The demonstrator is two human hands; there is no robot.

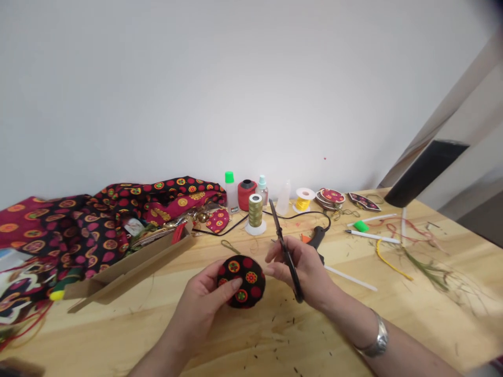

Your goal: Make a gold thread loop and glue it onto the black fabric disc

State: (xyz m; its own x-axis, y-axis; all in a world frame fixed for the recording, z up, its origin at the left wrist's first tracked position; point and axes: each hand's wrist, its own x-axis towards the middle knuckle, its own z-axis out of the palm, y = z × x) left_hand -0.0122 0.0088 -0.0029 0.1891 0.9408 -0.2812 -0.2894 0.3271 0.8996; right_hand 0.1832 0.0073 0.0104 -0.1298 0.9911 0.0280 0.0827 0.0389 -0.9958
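Observation:
My left hand [202, 298] grips a round, fabric-covered disc [250, 290] by its left edge, thumb on top. The disc's cloth is black with red dots and orange-and-green flower motifs. Just right of it, my right hand [302, 264] is closed around a pair of black scissors [288, 256], held upright with the blades pointing up toward the wall. Fingertips of the right hand come close to the disc's right edge; I cannot tell whether they touch it. Small dark clippings [291, 320] lie scattered on the wooden table [220, 340] below.
Behind stand a green thread spool [255, 213], a red thread cone [247, 196], a green-capped bottle [231, 193] and a yellow spool [303, 200]. A black glue gun [317, 238] lies right. Patterned fabric [90, 225] and a cardboard box [133, 267] fill the left. White glue sticks [351, 277] lie right.

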